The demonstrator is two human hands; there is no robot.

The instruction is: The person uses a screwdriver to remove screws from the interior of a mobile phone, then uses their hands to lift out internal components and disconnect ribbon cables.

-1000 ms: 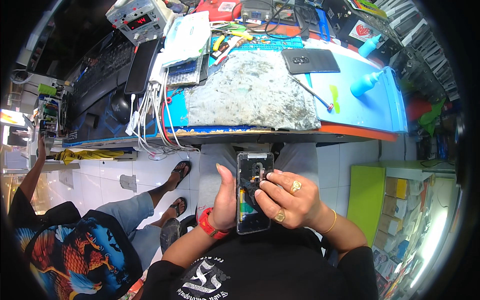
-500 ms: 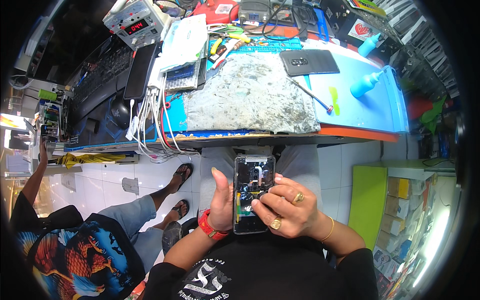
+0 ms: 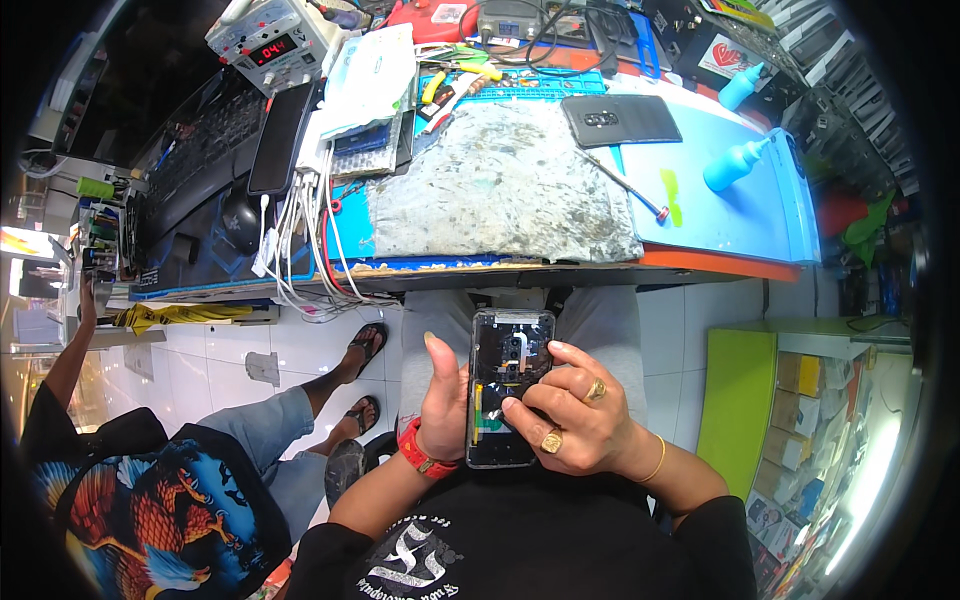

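Note:
Above my lap a phone (image 3: 510,350) with visible internal parts, including a green board section, is upright in my hands. My left hand (image 3: 442,405) grips its left side, fingers hidden behind it, thumb raised alongside. My right hand (image 3: 582,420), wearing two gold rings, is on the phone's right side: one finger reaches the upper right edge, others bend over the lower half. On the bench beyond lie a stained grey mat (image 3: 500,190), a dark phone (image 3: 620,121) with a camera block and a thin tool (image 3: 625,185) with a red tip.
At left are white cables (image 3: 300,220), a keyboard (image 3: 175,170) and a power supply (image 3: 265,45); at right, blue bottles (image 3: 728,170) on a blue board. Another person (image 3: 160,500) sits at left, one arm raised. A green-edged display case (image 3: 732,400) stands at right.
Compared with a second ago, the phone and both hands sit slightly differently. A finger of my right hand has shifted toward the phone's upper right edge.

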